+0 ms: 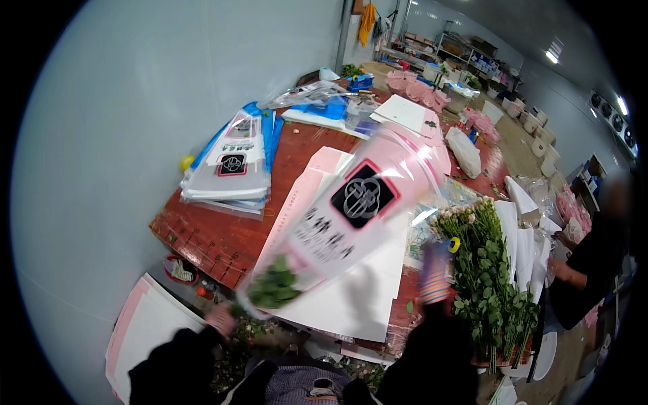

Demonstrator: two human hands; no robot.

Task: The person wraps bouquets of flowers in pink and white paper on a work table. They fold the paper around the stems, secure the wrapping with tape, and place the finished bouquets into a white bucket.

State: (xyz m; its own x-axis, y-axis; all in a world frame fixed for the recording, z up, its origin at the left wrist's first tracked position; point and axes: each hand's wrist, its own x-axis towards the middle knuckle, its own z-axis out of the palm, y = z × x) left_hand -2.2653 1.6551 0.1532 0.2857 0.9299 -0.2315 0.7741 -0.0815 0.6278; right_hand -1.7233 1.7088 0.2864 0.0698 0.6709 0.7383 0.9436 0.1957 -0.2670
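The sleeve (334, 226) is over white paper (368, 321), at 2 o'clock from the nearer left hand (221, 318) (blurred; I cannot tell its grip), long axis 8-to-2; the right hand (435, 289) looks closed round a tape dispenser (454, 245).

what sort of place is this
Probably a flower-packing workroom: a bundle of leafy cut flowers on a red table, a printed plastic sleeve with leaves inside, and white buckets farther back.
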